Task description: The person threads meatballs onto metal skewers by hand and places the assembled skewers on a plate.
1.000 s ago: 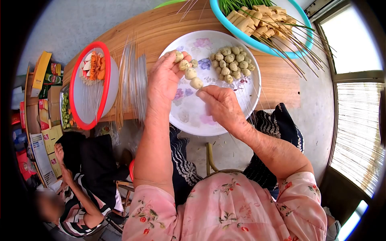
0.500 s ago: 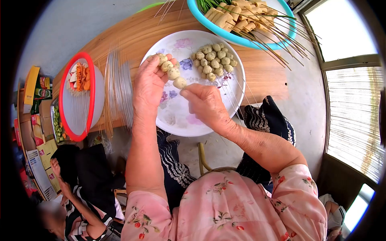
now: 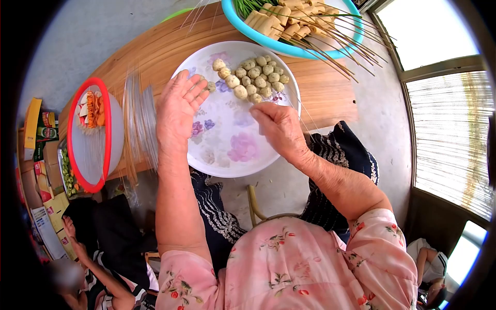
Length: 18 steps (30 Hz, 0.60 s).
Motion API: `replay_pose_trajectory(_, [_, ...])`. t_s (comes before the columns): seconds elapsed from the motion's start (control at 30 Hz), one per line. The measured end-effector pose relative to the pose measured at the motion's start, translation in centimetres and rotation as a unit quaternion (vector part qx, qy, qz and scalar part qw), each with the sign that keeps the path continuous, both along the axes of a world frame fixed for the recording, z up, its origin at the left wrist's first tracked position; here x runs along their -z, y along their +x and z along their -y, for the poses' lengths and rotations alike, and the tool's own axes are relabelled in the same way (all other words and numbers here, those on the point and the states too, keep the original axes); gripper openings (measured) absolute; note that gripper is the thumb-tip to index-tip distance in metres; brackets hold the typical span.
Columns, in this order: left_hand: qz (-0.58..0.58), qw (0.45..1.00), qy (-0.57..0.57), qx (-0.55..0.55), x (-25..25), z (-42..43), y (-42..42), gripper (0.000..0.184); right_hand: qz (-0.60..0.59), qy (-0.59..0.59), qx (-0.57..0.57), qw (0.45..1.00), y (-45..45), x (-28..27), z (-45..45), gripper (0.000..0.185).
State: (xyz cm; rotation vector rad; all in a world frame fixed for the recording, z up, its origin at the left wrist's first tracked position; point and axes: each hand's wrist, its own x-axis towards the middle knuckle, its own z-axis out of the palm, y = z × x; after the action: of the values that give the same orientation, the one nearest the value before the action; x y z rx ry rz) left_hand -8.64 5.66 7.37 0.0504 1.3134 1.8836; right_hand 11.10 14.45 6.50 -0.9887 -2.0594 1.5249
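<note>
A large white flowered plate [image 3: 217, 160] holds a cluster of speckled pale meatballs [image 3: 261, 77]. In a slanting line at the cluster's left edge is a row of skewered meatballs [image 3: 232, 81]. At the lower end of that row, my right hand [image 3: 283, 129] is closed in a pinch; its fingers hide the skewer itself. My left hand [image 3: 178, 106] is over the plate's left side, fingers stretched out and palm partly turned up. Just past its fingertips sits a single meatball [image 3: 211, 87]; whether they touch I cannot tell.
A turquoise-rimmed basin [image 3: 289, 49] at the back holds skewered tofu-like rolls [image 3: 268, 23] and greens. Bundled thin skewers [image 3: 139, 121] lie left of the plate, beside a red-rimmed basket [image 3: 108, 139] with orange skewered food. Another person's arm [image 3: 98, 263] is at lower left.
My right hand has brought the skewered meatballs out of my left hand to the cluster's left side. My left hand has opened. The whole view has shifted slightly.
</note>
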Motion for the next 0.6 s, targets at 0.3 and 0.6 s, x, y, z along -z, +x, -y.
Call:
replay_pose_trajectory(0.3, [0.001,1.000,-0.003,0.005,-0.1,0.7,-0.9,0.042,0.058,0.181,0.071,0.979,1.8,4.3,-3.6,0.011])
replay_pose_trajectory(0.6, [0.022,0.999,-0.004,-0.047,0.7,2.4,-3.5,0.034,0.162,0.245,0.074,0.953,1.7,4.8,-3.8,0.019])
